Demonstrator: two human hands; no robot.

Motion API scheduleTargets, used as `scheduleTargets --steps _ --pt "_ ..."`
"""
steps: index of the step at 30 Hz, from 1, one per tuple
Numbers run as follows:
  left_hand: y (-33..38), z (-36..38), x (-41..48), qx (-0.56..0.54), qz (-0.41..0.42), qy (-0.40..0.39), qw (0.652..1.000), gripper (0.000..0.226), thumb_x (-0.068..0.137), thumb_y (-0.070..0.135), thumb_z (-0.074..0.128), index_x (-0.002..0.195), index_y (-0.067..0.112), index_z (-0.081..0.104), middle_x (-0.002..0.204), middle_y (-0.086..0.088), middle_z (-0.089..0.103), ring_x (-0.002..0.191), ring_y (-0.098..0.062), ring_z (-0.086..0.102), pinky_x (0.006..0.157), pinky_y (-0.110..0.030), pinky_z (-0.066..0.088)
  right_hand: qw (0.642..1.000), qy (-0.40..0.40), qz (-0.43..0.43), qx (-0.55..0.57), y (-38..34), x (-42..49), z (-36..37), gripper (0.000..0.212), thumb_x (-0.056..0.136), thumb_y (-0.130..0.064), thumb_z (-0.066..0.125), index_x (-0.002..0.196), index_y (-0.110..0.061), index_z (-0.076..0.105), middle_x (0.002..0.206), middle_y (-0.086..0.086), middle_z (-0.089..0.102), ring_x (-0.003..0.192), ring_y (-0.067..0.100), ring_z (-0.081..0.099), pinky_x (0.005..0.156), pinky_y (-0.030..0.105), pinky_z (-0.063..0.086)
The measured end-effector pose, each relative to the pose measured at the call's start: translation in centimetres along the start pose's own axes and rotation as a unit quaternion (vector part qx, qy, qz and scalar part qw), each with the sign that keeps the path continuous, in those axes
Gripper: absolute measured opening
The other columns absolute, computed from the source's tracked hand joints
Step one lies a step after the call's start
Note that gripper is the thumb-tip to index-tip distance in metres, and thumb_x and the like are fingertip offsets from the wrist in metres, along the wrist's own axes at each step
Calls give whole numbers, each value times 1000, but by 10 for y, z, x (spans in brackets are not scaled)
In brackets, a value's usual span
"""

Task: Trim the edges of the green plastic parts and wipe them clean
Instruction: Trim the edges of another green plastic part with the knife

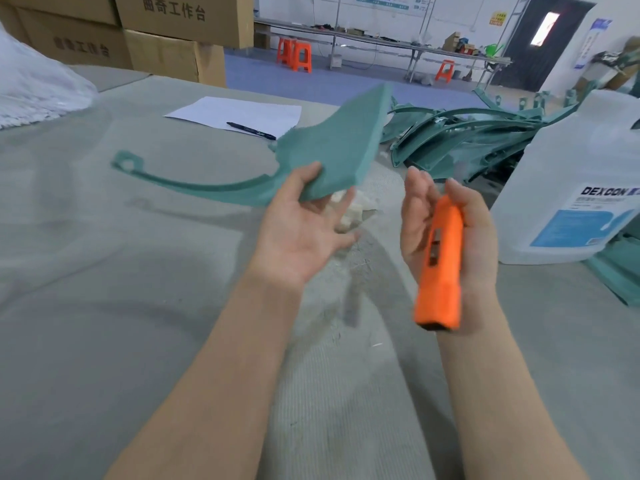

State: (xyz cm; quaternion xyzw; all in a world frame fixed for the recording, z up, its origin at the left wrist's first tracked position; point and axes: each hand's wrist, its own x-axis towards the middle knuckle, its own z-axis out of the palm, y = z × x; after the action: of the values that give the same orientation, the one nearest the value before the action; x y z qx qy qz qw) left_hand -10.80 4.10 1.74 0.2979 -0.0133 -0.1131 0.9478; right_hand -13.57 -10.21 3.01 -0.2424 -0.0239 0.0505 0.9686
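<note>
My left hand (304, 223) holds a green plastic part (332, 147) by its near edge, thumb on top and fingers underneath, lifted above the table. The part has a broad flat panel and a long curved arm ending in a small ring at the left. My right hand (450, 230) is closed around an orange utility knife (441, 261), its butt end pointing toward me; the blade end is hidden by my fingers. A pile of more green plastic parts (467, 140) lies at the back right. White cloth scraps (349, 209) lie on the table under the held part.
A large clear jug with a blue label (581, 188) stands at the right. A sheet of paper (239, 112) with a black pen (251, 130) lies further back. Cardboard boxes (166, 39) stand at the back left. The table has a grey cloth cover (138, 271).
</note>
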Motion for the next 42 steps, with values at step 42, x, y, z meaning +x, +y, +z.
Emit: scheduleTargets --steps 42 --pt "-1 8 -11 167 179 -42 969 77 91 70 8 108 13 56 107 -12 49 96 -25 43 85 -41 35 894 92 14 -438 19 10 -8 15 96 -18 59 94 -3 61 57 5 66 38 7 48 40 18 43"
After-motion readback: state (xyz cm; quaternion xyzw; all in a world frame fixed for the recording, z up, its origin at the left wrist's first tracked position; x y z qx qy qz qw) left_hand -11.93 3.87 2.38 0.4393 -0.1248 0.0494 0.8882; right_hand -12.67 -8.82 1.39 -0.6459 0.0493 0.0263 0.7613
